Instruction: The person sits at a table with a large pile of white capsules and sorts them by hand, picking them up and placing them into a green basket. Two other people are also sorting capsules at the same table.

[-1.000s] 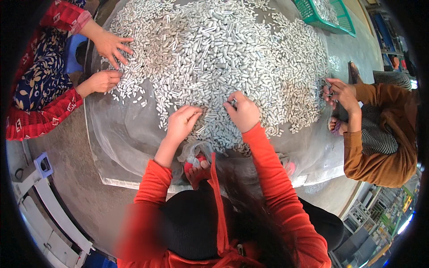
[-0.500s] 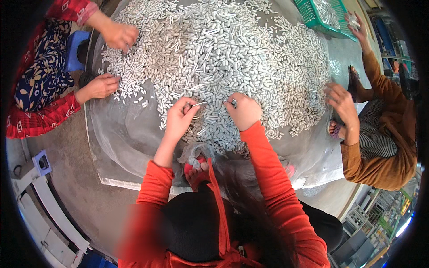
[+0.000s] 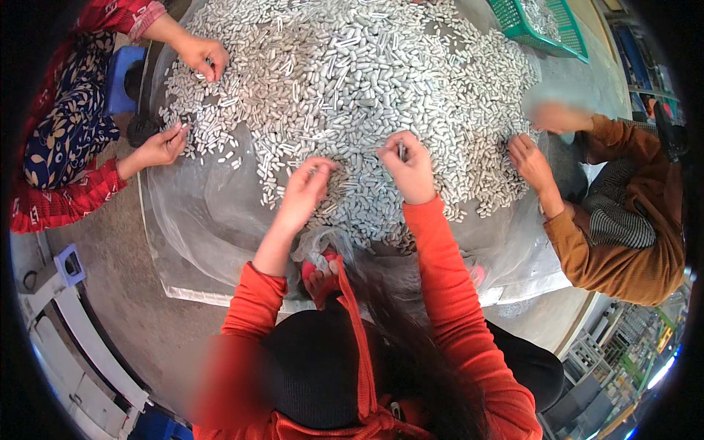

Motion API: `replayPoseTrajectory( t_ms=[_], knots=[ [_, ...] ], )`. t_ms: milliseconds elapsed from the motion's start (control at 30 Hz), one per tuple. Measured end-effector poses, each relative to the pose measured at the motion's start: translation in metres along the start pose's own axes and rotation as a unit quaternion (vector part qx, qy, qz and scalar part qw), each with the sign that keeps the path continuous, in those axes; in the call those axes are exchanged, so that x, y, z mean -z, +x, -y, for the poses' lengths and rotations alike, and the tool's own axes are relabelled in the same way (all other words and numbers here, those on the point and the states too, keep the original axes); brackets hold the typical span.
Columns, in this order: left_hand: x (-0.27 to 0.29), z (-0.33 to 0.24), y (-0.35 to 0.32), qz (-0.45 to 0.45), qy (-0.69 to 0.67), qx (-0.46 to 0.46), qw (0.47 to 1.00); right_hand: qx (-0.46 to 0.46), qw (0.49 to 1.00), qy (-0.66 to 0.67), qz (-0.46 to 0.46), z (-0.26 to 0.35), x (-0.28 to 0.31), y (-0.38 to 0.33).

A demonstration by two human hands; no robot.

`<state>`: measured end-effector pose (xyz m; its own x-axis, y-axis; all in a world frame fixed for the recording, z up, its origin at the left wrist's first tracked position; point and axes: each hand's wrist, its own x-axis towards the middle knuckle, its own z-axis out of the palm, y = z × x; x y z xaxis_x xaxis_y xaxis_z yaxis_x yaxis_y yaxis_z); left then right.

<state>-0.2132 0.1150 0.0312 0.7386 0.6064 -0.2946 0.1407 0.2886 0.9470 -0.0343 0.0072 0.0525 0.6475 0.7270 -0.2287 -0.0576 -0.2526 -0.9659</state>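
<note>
Since 0.5 s ago: co-worker's hand at right edge dropped from the green basket (image 3: 551, 29) back to the pile rim; wearer's hands barely shifted.

Head view, only one. Left hand (image 3: 304, 192), frame centre, was loosely curled w/ fingertips pressed into the heap of small grey metal cylinders (image 3: 352, 81); thumb and forefinger looked pinched on a piece, but cannot tell for sure. Right hand (image 3: 409, 167), just right of it, was closed in a pinch on one upright cylinder (image 3: 401, 151) lifted clear of the heap. Heap filled upper centre, spread on a clear plastic sheet (image 3: 213, 235) over the table. Small clear bag (image 3: 319, 246) sat below the hands, near the wearer's chest.

Handling, est.: pieces rigid, smooth, light singly, prone to roll and slip; best taken at mid-length w/ thumb + forefinger, one at a time.

Others: person in red patterned sleeves, upper left, both hands (image 3: 202, 57) in the pile edge; person in brown jacket (image 3: 623, 242), right, hand (image 3: 529, 158) at pile rim.
</note>
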Motion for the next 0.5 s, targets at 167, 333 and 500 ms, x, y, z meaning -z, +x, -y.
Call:
replayPoseTrajectory(
  t_ms=[167,333,500],
  knots=[
    [-0.026,0.001,-0.009,0.011,0.464,-0.122,0.877,-0.115,0.87,0.479,-0.016,0.018,0.025,-0.011],
    [-0.01,0.004,0.003,0.004,0.294,-0.08,0.952,-0.088,0.88,0.468,-0.005,-0.002,0.056,-0.026],
    [-0.008,-0.007,0.022,0.09,-0.057,0.099,0.989,-0.092,0.955,0.283,0.001,0.001,0.059,-0.037]
  ],
)
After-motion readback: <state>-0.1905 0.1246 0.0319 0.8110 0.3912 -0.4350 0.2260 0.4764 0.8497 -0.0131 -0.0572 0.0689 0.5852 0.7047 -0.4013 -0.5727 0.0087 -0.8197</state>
